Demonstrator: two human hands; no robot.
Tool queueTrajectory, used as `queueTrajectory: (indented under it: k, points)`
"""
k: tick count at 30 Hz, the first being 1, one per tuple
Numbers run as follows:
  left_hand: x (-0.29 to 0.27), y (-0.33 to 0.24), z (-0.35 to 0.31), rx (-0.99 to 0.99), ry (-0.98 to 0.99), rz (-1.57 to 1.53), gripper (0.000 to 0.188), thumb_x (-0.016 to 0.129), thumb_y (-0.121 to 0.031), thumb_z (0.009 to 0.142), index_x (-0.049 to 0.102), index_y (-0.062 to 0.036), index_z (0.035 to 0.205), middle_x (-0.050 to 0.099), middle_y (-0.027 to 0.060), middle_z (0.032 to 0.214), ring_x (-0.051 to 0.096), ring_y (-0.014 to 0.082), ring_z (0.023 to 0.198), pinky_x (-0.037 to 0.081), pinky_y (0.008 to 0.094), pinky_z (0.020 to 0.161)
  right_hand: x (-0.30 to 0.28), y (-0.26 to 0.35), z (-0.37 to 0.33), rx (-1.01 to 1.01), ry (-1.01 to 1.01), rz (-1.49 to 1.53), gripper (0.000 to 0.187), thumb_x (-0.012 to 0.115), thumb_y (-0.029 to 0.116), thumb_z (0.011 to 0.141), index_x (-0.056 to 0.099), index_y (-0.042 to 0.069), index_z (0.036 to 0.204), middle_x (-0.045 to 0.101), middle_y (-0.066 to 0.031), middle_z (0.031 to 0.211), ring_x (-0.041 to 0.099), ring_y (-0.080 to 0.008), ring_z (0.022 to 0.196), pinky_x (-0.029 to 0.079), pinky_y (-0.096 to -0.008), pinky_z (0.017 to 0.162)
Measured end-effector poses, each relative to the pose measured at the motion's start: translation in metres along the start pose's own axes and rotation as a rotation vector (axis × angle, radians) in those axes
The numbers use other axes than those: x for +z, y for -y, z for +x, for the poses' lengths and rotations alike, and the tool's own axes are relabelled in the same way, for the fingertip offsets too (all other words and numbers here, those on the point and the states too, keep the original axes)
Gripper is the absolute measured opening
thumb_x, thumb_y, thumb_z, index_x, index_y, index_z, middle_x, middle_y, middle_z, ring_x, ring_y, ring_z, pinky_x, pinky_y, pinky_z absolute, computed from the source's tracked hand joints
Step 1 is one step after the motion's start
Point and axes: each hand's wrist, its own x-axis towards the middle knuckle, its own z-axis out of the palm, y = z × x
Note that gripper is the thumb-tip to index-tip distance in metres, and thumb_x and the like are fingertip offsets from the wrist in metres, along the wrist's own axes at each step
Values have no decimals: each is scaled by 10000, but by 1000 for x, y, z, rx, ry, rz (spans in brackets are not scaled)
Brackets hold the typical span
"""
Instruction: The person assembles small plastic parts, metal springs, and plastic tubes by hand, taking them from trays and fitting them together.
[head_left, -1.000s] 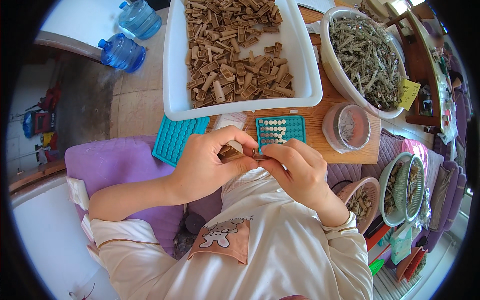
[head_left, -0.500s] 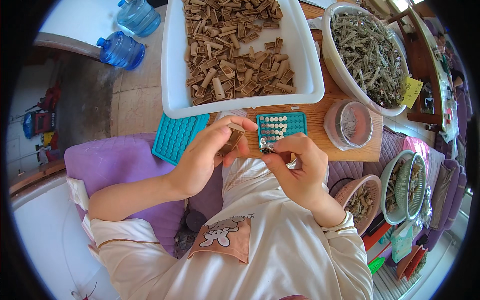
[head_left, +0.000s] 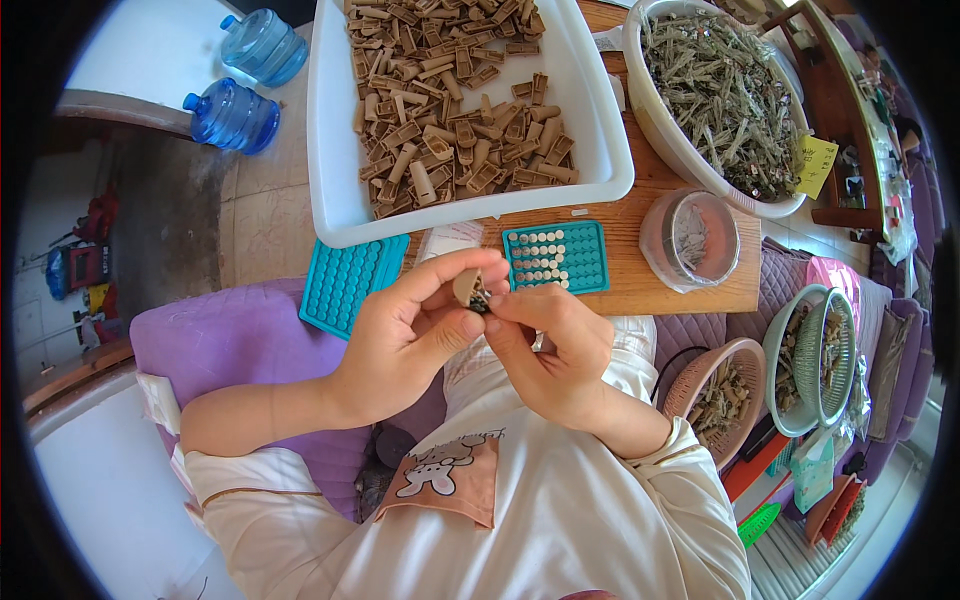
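Note:
My left hand (head_left: 395, 335) grips a small brown plastic casing (head_left: 464, 286) between thumb and fingers, its hollow side turned to the right. In the pinched fingers of my right hand (head_left: 560, 350) is a small shiny metal part (head_left: 480, 297), held at the casing's hollow; the fingers partly cover it. Both hands meet above my lap, just in front of the table edge. Beyond them lies a teal tray (head_left: 592, 262) with rows of small round silvery discs in its left part. A second teal tray (head_left: 345, 290), with round bumps, lies left of my left hand.
A large white bin (head_left: 480, 217) of brown casings stands at the far side. Right of it are a tub (head_left: 660, 130) heaped with metallic strips and a round wrapped container (head_left: 735, 255). Baskets (head_left: 690, 375) of parts stand at right; two blue water bottles (head_left: 235, 118) at far left.
My right hand has moved left, away from the disc tray, bringing the metal part up to the casing. My left hand has turned the casing. The whole view has shifted slightly.

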Motion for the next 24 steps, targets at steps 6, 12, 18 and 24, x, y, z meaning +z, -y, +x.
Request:
queueTrajectory:
  k: [6,12,18,24]
  points:
    - [-1,-3,2,-46,-30,-40,452,489,-145,868,319,-39,1273,482,112,1181,492,128,1016,428,262,834,6,-4,-5,-13,15,1,141,600,-56,723,553,-7,846,504,-69,795,505,-102,613,410,-190,513]
    - [-6,-10,4,-34,-59,-6,405,441,-221,893,338,-44,1242,489,105,1173,521,118,964,458,233,767,20,-7,-23,559,-45,683,254,495,-16,828,394,33,1056,466,-35,886,462,-46,700,386,-169,539]
    - [-5,-7,5,-89,-112,-162,354,418,-200,899,341,-65,1217,495,123,1149,545,151,948,490,256,752,25,-10,-18,638,6,717,352,469,7,847,314,70,1156,464,-58,1031,480,-64,739,404,-169,535]
    - [-13,1,15,-203,-112,-375,397,439,-216,888,298,-90,1237,485,157,1154,545,240,990,492,324,802,15,-22,-7,580,132,649,386,448,-79,794,336,29,1147,474,-87,1059,513,-132,921,474,-235,712]
